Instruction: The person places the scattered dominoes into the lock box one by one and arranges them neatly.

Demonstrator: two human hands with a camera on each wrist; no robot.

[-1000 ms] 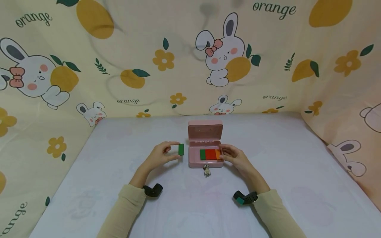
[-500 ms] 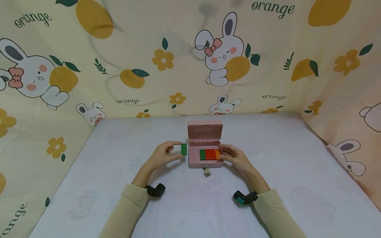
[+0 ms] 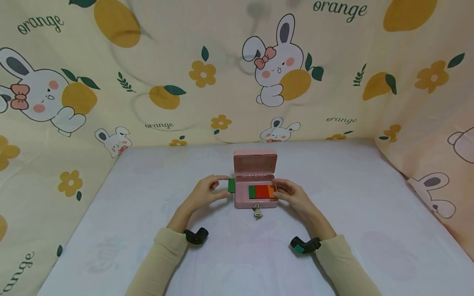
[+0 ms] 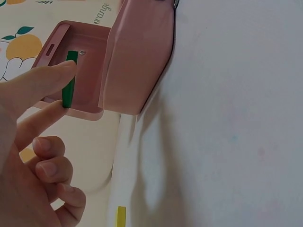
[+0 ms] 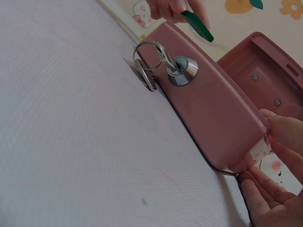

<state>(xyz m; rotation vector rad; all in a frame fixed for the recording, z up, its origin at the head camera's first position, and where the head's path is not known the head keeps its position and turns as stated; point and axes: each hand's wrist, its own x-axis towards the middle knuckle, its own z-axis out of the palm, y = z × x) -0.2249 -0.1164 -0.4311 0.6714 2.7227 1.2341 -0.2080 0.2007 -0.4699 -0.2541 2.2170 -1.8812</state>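
Note:
My left hand (image 3: 203, 192) pinches a thin green block (image 3: 231, 185) between thumb and forefinger, its other fingers loosely curled in the left wrist view. Upright, the block is held by the left wall of a pink metal cash box (image 3: 244, 205); the right wrist view shows it raised above the rim. The box's lid (image 3: 255, 165) stands open. Inside lie a green block (image 3: 252, 191), red blocks (image 3: 261, 191) and an orange block (image 3: 271, 191) in a row. My right hand (image 3: 291, 192) grips the box's right side, thumb at the rim and fingers against the outer wall (image 5: 208, 101).
Keys on a ring (image 5: 163, 53) hang from the lock (image 5: 183, 71) on the box's front. A yellow block (image 4: 121, 216) lies on the white table (image 3: 237, 255), mostly hidden behind my left hand in the head view. A printed cloth (image 3: 222, 94) rises behind.
My left hand has moved a little to the right with the green block, bringing it up to the box's left wall. A bit of yellow now shows behind that hand. My right hand stays put.

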